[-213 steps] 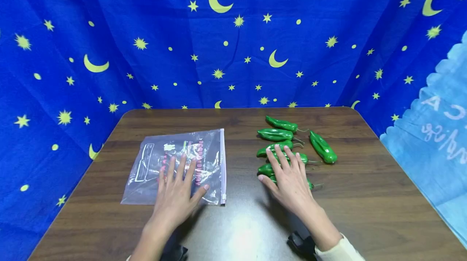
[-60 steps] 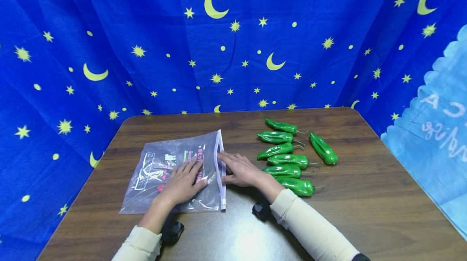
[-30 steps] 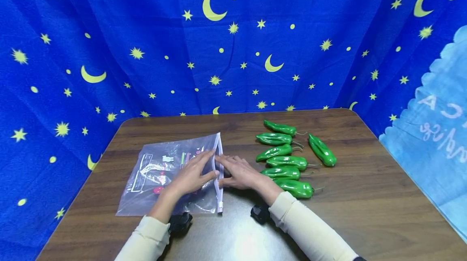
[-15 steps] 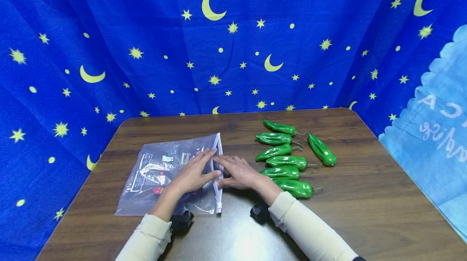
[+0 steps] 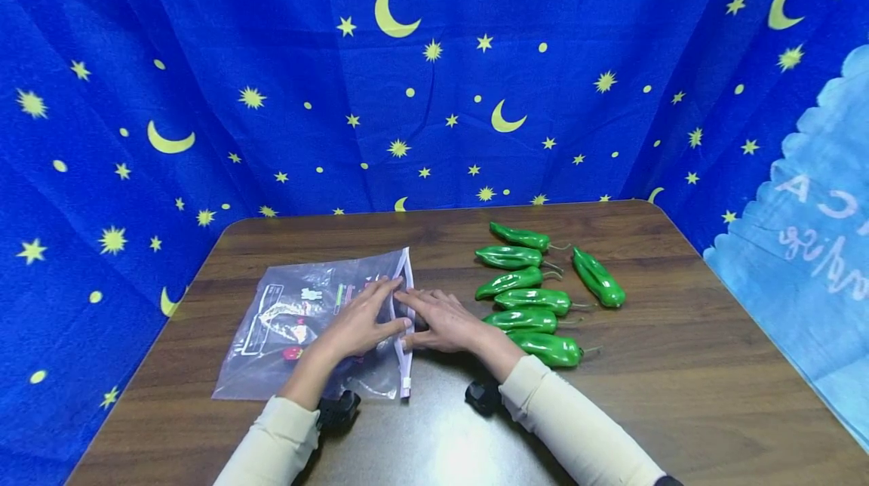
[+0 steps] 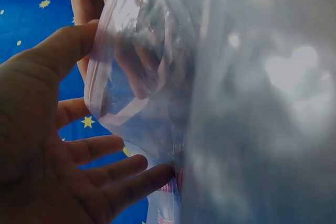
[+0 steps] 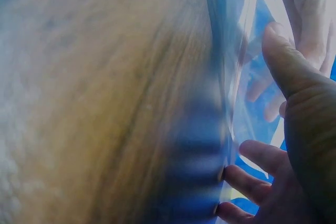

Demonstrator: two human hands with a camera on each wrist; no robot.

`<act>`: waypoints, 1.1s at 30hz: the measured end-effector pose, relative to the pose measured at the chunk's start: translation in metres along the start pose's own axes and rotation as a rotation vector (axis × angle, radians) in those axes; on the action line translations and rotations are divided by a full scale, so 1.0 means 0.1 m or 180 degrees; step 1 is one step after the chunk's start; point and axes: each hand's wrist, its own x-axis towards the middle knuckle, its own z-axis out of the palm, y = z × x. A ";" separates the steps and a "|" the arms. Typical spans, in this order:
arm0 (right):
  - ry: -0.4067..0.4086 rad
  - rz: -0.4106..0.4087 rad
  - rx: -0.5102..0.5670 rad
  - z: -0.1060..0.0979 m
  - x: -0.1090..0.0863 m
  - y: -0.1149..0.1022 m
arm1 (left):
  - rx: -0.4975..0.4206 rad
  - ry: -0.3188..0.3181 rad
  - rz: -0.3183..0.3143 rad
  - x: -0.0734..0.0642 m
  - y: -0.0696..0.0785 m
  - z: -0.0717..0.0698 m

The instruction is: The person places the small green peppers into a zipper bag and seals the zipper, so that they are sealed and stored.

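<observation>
A clear zip-top plastic bag (image 5: 271,350) with printed pictures and pink lettering lies flat on the table, its mouth facing right. The left hand (image 5: 356,326) reaches over the bag from the near side. In the left wrist view, its thumb and index finger pinch the bag's rim while the other fingers spread out. From the right, the right hand (image 5: 444,322) holds the other side of the mouth, thumb at the film in the right wrist view. The two rim strips stand slightly apart between the hands. Some fingertips are hidden by film.
Several green peppers (image 5: 532,299) lie in a column right of the bag, with a single green pepper (image 5: 599,278) farther right. The white slider (image 5: 405,384) sits at the mouth's near end. A blue star-patterned curtain (image 5: 305,56) hangs behind the wooden table (image 5: 686,365).
The right hand has come from above the peppers to the bag's mouth. The left hand has slid right from the bag's middle to the rim. Over the last half second, both barely move.
</observation>
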 end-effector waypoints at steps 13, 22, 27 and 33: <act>-0.0006 -0.0007 -0.0234 0.03 0.01 0.00 | -0.0050 0.0210 0.0150 -0.03 -0.06 0.00; 0.0070 -0.0091 -0.0321 0.04 -0.02 -0.02 | -0.0135 0.0242 0.0187 -0.08 -0.12 -0.03; 0.0066 -0.0090 -0.0253 0.05 -0.02 -0.01 | -0.0110 0.0308 0.0218 -0.12 -0.16 -0.03; 0.0071 -0.0116 -0.0251 0.04 -0.02 -0.02 | -0.0084 0.0305 0.0193 -0.16 -0.19 -0.04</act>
